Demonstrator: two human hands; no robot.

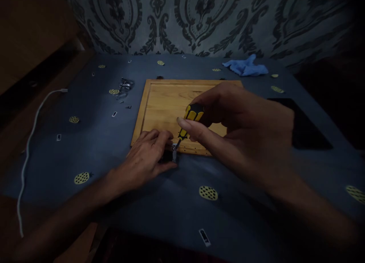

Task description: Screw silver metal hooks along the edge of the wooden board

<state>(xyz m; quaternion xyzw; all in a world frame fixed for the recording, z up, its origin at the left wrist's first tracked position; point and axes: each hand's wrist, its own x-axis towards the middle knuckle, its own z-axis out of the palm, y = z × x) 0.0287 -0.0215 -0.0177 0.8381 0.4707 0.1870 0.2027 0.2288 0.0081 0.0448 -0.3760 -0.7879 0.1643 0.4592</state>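
A patterned table covering is overlaid by a framed wooden panel, with a dark flat slab lying to its right. By the closed fingers of the right hand, a yellow-and-black screwdriver is gripped, its tip angled down at a metal fitting on the panel's near edge. The left hand is laid there, fingers bent and thumb near the fitting's lower end; whether it is pinched cannot be told. A screw appears to be being worked; for the next turn, a steady, well-seated tip seems called for. No container is seen; loose metal parts are scattered left of the panel.
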